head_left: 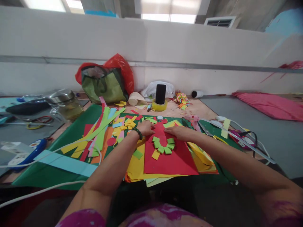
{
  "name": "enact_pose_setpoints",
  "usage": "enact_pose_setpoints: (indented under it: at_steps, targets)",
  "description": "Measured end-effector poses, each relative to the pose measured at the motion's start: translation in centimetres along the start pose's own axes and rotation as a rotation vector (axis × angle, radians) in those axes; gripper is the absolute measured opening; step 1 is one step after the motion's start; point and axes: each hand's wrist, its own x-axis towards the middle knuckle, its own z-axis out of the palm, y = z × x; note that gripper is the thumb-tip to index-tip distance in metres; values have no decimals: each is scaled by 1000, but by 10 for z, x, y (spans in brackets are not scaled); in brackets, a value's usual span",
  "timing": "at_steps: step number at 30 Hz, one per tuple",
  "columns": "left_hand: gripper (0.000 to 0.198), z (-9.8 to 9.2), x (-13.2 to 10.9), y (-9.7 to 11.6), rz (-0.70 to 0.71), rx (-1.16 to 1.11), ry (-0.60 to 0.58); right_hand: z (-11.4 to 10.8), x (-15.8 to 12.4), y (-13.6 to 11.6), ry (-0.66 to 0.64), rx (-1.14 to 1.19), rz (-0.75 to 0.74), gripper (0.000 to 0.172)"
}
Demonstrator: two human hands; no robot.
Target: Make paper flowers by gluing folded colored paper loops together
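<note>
Right now, both my hands are at the top of the red sheet (171, 165), which lies over a yellow sheet (133, 168) that shows along its left and lower edges. My left hand (146, 127) is at the red sheet's upper left, fingers bent; their tips are too blurred for me to tell whether they grasp anything. My right hand (178, 132) lies flat at its upper right, palm down and fingers stretched, clutching nothing that I can see, though the thumb is hidden. On the red sheet, below my hands, a green fringe (168, 150) curves in a U, with a yellow piece (155, 154) touching its lower left. Left of the red sheet, my forearm cuts off the end of a blue strip (67, 164). Right of it, my other forearm covers part of a yellow pack (199, 154). Beyond it stands a phone (161, 94), the screen too dark to read.
</note>
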Motion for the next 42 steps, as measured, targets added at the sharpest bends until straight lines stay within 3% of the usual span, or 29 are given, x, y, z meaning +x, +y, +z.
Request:
enact_pose_setpoints:
  at_steps: [4, 8, 12, 16, 23, 29, 36, 39, 42]
  targets:
    - [39, 0, 3, -1, 8, -10, 1, -8, -10, 4, -8, -59, 66, 36]
    - [38, 0, 3, -1, 17, -7, 12, -11, 10, 0, 61, -123, 111, 38]
    - [39, 1, 2, -1, 17, -1, 17, -6, 31, -6, 24, -176, 144, 28]
    - [40, 2, 0, -1, 15, 3, 13, -5, 37, -12, 45, -194, 179, 30]
    - [35, -1, -2, 2, 7, 14, 9, -21, 23, 0, 155, -85, 286, 24]
    - [39, -1, -2, 1, 8, 19, -1, -27, 11, 22, 315, 30, 448, 28]
    - [37, 0, -1, -1, 14, 20, 2, -47, 16, 25, 515, 202, 509, 40]
    - [36, 1, -1, -1, 18, 15, 8, -54, 17, 22, 550, 280, 494, 43]
    - [35, 1, 0, 0, 24, 3, 21, -45, 22, 11, 386, 278, 315, 24]
